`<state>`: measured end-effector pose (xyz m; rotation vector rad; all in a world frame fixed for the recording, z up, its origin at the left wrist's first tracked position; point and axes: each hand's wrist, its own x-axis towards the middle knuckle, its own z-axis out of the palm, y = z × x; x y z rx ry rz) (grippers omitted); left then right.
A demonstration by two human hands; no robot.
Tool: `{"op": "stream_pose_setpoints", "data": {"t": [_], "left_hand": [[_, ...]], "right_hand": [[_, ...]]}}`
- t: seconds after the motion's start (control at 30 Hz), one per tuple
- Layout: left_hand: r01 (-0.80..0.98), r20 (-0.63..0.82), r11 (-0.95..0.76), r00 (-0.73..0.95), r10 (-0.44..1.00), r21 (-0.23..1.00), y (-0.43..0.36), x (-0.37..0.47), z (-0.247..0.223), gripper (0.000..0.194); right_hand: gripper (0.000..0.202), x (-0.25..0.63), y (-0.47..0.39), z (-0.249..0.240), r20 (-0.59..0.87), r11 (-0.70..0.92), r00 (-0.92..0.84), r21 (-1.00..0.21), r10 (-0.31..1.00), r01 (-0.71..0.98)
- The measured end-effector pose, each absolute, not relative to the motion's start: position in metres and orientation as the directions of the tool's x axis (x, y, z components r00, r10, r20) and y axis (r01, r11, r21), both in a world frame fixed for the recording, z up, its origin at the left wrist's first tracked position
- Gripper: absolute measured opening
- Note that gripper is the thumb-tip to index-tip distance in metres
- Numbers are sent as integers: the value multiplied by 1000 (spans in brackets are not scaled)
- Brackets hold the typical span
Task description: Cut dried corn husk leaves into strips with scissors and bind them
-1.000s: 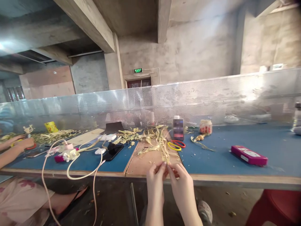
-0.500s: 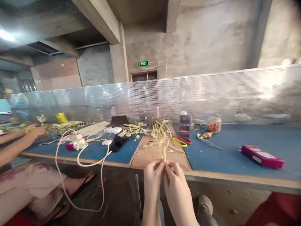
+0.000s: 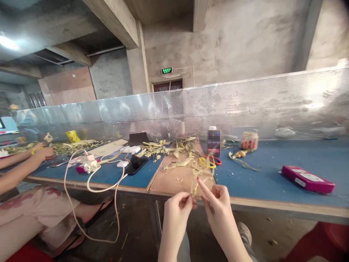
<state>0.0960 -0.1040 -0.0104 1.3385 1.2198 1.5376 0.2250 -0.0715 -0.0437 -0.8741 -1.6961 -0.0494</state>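
Observation:
Near the table's front edge, my left hand [image 3: 178, 207] pinches the lower end of a bundle of pale dried plant strips [image 3: 194, 183] between thumb and fingertips. My right hand [image 3: 218, 202] is just to its right, with the index finger stretched out along the strips and the other fingers bent. It does not grip the bundle. The loose upper ends of the strips spread over the brown board [image 3: 160, 183]. Beyond them are more dried strips [image 3: 181, 147] and a pair of scissors [image 3: 207, 162] with yellow and red handles.
A dark bottle [image 3: 214, 143], a jar [image 3: 249, 141] and a magenta box [image 3: 308, 178] stand to the right. On the left are a phone [image 3: 137, 166], a white cable [image 3: 117, 218] hanging over the edge, and a co-worker's hands [image 3: 43, 153]. A perforated metal screen [image 3: 174, 112] runs behind.
My hands have moved apart. The right hand has let go of the pinch and its index finger now points forward. The strips have swung lower and to the right.

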Motion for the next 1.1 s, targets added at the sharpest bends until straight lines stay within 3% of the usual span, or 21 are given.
{"op": "stream_pose_setpoints", "data": {"t": [0.23,0.37,0.53,0.7,0.83,0.93,1.0,1.1], "left_hand": [[259,219,-218,25,975,941,-128,98,8,13],[334,151,-173,92,984,927,-127,89,3,14],[302,94,-151,196,976,941,-124,78,-10,16],[189,115,-146,166,979,971,-125,67,-12,30],[18,211,-212,23,977,977,-123,64,-15,53],[-73,247,-245,24,969,967,-124,69,-19,69],[-101,228,-227,-9,974,969,-125,74,-19,67],[-68,197,-205,-117,973,976,-127,82,-14,45]], "right_hand": [[53,226,-72,-46,783,657,49,-552,620,514],[45,229,-71,-45,728,662,22,-635,685,397],[32,227,-75,-45,689,673,-23,-699,724,241],[32,221,-81,-45,733,715,-59,-639,678,283],[39,209,-86,-47,764,782,-212,-535,609,318],[45,198,-93,-46,766,831,-329,-475,552,290],[48,192,-98,-45,760,847,-377,-443,529,294],[52,187,-103,-47,765,859,-417,-345,491,378]]}}
